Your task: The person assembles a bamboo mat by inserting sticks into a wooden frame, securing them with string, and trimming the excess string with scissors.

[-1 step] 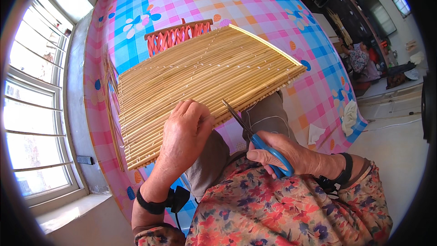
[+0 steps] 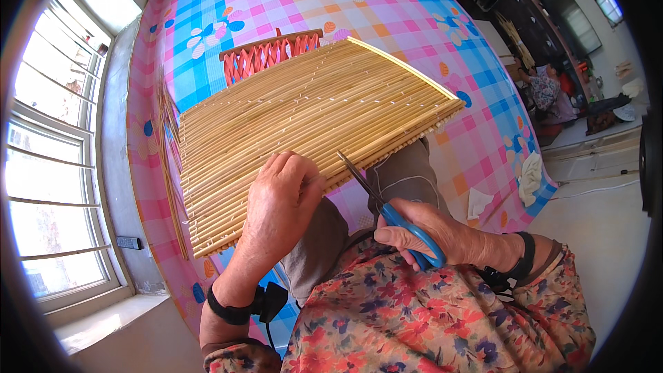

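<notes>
A mat of thin yellow-brown reeds (image 2: pixel 304 114), tied in rows with pale thread, lies slanted across my lap. My left hand (image 2: pixel 280 190) rests on its near edge, fingers bent and gripping it; the fingertips are partly hidden. My right hand (image 2: pixel 442 231) holds scissors (image 2: pixel 394 215) by their blue handles. Their dark blades point up and left, with the tips at the mat's near edge; the blades look closed or nearly so. Loose white thread (image 2: pixel 404 179) trails from that edge over my grey trouser leg (image 2: pixel 421 166).
Under and around me spreads a checkered pink-and-blue sheet (image 2: pixel 387 17). Beyond the mat is a red latticed object (image 2: pixel 273 55). Loose reeds (image 2: pixel 168 159) lie at left, near a barred window and a remote control (image 2: pixel 129 242). White cloth (image 2: pixel 530 178) lies right. Other people sit at the far right.
</notes>
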The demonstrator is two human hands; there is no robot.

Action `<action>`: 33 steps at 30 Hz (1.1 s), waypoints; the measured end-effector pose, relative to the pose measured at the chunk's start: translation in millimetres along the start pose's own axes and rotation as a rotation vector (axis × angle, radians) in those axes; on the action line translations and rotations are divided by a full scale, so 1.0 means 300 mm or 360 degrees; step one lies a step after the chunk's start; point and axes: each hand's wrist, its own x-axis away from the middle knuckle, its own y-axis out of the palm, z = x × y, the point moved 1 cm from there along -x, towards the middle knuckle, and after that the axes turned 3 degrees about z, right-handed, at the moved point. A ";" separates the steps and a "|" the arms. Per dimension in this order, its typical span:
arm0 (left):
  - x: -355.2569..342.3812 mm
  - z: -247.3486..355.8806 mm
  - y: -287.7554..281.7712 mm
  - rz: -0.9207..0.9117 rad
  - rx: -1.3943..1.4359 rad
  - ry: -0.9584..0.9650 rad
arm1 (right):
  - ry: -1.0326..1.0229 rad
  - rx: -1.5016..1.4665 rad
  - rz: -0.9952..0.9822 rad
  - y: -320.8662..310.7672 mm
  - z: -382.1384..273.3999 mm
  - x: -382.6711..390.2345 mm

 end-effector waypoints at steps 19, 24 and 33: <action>-0.008 0.017 -0.006 -0.0025 -0.0094 0.0095 | 0.0015 -0.0040 -0.0026 -0.009 -0.010 0.001; -0.004 0.007 -0.014 -0.0059 -0.0018 0.0007 | 0.0010 0.0000 -0.0029 -0.008 -0.006 -0.003; -0.019 0.002 -0.041 -0.0084 0.0413 -0.0403 | -0.0030 -0.0101 -0.0039 -0.012 0.005 -0.006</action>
